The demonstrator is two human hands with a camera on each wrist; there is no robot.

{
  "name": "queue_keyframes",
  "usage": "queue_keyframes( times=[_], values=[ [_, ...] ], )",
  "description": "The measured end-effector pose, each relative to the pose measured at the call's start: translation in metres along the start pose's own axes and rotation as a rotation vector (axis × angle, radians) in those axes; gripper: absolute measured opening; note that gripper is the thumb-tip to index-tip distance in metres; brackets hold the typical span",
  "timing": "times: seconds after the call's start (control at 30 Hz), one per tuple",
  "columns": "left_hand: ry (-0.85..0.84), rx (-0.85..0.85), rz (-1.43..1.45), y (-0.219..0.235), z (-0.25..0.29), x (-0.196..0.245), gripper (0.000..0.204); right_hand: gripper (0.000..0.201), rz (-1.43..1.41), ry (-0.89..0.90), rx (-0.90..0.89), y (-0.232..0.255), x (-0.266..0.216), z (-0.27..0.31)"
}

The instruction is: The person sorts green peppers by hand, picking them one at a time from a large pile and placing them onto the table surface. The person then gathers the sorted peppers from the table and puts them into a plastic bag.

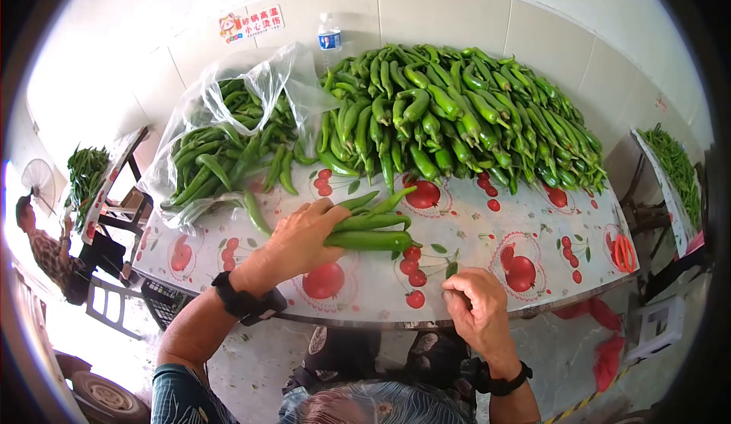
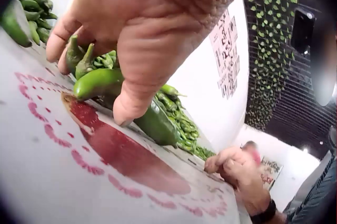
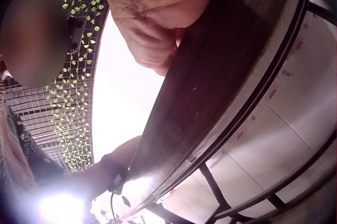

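In the head view, my left hand (image 1: pixel 303 233) grips a small bunch of green chili peppers (image 1: pixel 369 239) lying on the patterned tablecloth. The left wrist view shows the thumb against the near pepper (image 2: pixel 100 83), with the other fingers reaching over the far side. Loosely curled, my right hand (image 1: pixel 480 310) rests at the table's front edge, and nothing shows in its grasp. Beyond the left hand lies a clear plastic bag (image 1: pixel 164 157) of peppers. A large stacked pile of green peppers (image 1: pixel 457 112) covers the back and right of the table.
A water bottle (image 1: pixel 329 37) stands by the wall behind the pile. Orange-handled scissors (image 1: pixel 625 254) lie near the table's right edge. Other tables with green heaps (image 1: pixel 85 172) flank this one, and a person (image 1: pixel 49 252) sits at the left. A single loose pepper (image 1: pixel 256 213) lies beside the bag.
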State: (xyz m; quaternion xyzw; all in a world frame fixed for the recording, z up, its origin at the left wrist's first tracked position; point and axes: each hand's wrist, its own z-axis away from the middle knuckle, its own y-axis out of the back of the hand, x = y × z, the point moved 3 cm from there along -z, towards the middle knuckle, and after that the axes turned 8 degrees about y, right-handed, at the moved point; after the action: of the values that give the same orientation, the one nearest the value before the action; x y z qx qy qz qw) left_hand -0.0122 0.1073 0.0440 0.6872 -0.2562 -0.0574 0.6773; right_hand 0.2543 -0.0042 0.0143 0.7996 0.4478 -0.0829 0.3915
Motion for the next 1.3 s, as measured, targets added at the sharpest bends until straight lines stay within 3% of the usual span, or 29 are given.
queue_keyframes(
  times=[0.23,0.33,0.5,0.57,0.8,0.87,1.0,1.1,1.2,1.3],
  values=[
    [0.053,0.006,-0.007,0.003,0.022,0.012,0.051,0.022,-0.024,0.012,-0.059,0.002,0.002,0.002],
    [0.102,0.037,0.055,0.006,0.038,0.014,0.052,0.021,-0.112,-0.078,-0.144,0.006,0.003,0.001],
    [0.203,0.257,0.163,-0.006,0.061,0.017,0.056,0.028,-0.08,-0.007,-0.469,0.024,-0.012,-0.024],
    [0.215,0.274,0.175,-0.011,0.06,0.019,0.058,0.031,-0.015,0.069,-0.582,0.032,-0.024,-0.047],
    [0.149,0.36,0.325,-0.03,0.039,0.02,0.06,0.03,0.052,0.246,-0.557,-0.022,0.005,-0.109],
    [0.143,0.348,0.344,-0.031,0.039,0.018,0.061,0.03,0.105,0.188,-0.657,-0.045,0.023,-0.112],
    [0.138,0.363,0.4,-0.03,0.042,0.016,0.065,0.024,0.129,0.027,-0.779,-0.051,0.016,-0.125],
    [0.144,0.393,0.424,-0.031,0.043,0.016,0.067,0.023,0.12,0.071,-0.748,-0.049,0.026,-0.123],
    [0.151,0.43,0.422,-0.035,0.042,0.015,0.065,0.02,0.022,-0.162,-0.692,-0.033,0.027,-0.125],
    [0.153,0.425,0.387,-0.036,0.042,0.015,0.06,0.017,-0.084,-0.19,-0.562,-0.016,0.036,-0.128]
  ],
)
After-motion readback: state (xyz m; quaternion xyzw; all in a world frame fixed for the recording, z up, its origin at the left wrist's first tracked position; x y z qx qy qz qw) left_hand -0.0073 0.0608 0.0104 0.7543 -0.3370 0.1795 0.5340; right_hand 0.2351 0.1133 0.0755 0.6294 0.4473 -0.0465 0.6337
